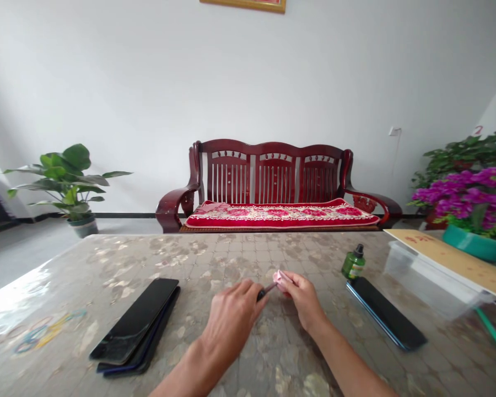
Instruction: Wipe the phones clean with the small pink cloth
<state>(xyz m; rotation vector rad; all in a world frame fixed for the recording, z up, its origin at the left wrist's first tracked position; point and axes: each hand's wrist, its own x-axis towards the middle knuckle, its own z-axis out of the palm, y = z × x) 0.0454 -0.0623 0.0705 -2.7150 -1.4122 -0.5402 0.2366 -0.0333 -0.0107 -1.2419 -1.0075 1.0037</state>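
Over the middle of the table, my left hand [236, 309] is closed around a slim dark-handled tool [268, 289], whose thin shaft points right. My right hand [303, 298] pinches a small crumpled pink-and-white cloth or tissue [278, 277] at the tool's far end. The tip is hidden there, so its kind cannot be told. To the left of my hands lies a stack of dark phones [136, 322]. A single phone [386, 314] rests screen up to the right, with a small green bottle [353, 263] standing just behind it.
Colored rubber bands [45, 333] lie at the table's left. At right, a clear plastic box [430, 284] carries a tan board [458, 262], near purple flowers in a teal bowl [477, 242]. A green stick-like item [494, 331] lies below. Beyond the table stands a wooden bench [273, 149].
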